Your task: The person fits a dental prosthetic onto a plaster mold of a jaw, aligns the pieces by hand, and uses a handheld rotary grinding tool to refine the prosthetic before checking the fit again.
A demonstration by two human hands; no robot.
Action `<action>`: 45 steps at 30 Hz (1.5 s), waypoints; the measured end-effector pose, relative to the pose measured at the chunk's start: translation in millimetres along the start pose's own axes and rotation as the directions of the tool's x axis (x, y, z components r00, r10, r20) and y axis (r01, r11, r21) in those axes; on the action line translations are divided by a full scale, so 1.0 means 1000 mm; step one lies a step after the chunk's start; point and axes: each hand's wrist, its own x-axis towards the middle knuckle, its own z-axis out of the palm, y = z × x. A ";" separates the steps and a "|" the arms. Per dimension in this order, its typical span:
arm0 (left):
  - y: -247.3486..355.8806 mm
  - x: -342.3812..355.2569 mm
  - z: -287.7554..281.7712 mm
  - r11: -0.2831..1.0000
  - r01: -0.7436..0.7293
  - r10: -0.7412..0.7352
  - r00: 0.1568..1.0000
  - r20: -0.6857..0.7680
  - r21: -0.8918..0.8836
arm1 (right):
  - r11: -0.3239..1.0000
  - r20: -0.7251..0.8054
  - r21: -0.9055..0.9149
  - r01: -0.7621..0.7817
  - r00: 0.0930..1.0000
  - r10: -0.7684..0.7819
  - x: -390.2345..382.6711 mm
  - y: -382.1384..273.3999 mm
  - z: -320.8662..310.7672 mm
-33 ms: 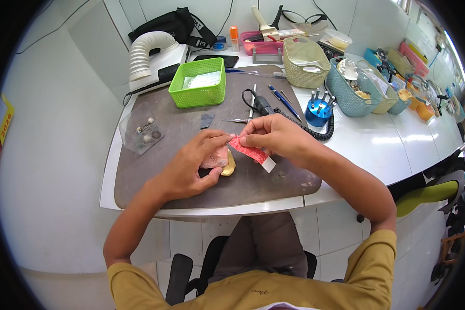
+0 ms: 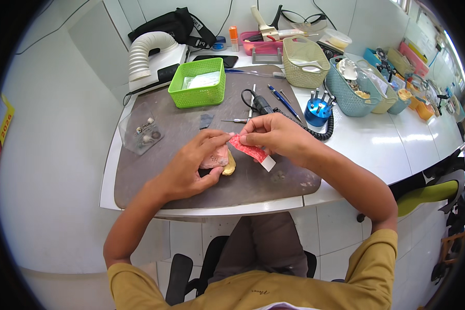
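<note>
My left hand (image 2: 194,163) is curled round a dental cast (image 2: 217,158), a pale pink block with a yellow piece (image 2: 229,165) at its right side. Palm and fingers cover much of the cast. A red patterned paper strip (image 2: 252,150) with a white end slants down to the right from the cast's upper edge. My right hand (image 2: 276,137) pinches this strip between thumb and fingers, close to the left fingertips. Both hands are just above the dark grey mat (image 2: 191,194). Whether the strip touches the cast is hidden by the fingers.
Beyond my hands lie a corded handpiece (image 2: 262,105), a blue pen (image 2: 285,103) and a blue bur holder (image 2: 318,109). A green basket (image 2: 196,96) stands behind; a clear bag (image 2: 141,132) with small parts lies left. Several baskets line the right, including a blue one (image 2: 349,101).
</note>
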 end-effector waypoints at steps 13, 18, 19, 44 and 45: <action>0.005 0.007 0.008 0.992 0.109 -0.105 0.992 -0.075 0.060 | 0.958 0.039 0.287 0.015 0.999 -0.028 -0.014 0.022 0.016; 0.002 0.006 0.007 0.994 0.089 -0.085 0.995 -0.056 0.063 | 0.963 -0.001 0.265 0.049 0.999 -0.050 -0.014 0.023 0.020; 0.001 0.005 0.007 0.995 0.079 -0.076 0.996 -0.054 0.061 | 0.964 -0.007 0.262 0.048 0.999 -0.047 -0.014 0.023 0.020; -0.015 -0.009 -0.004 0.976 0.078 -0.078 0.997 0.007 -0.201 | 0.975 -0.096 0.198 0.103 0.992 -0.085 -0.006 0.023 0.011; -0.015 -0.009 -0.004 0.975 0.074 -0.074 0.997 0.009 -0.209 | 0.977 -0.094 0.190 0.094 0.993 -0.077 -0.007 0.022 0.012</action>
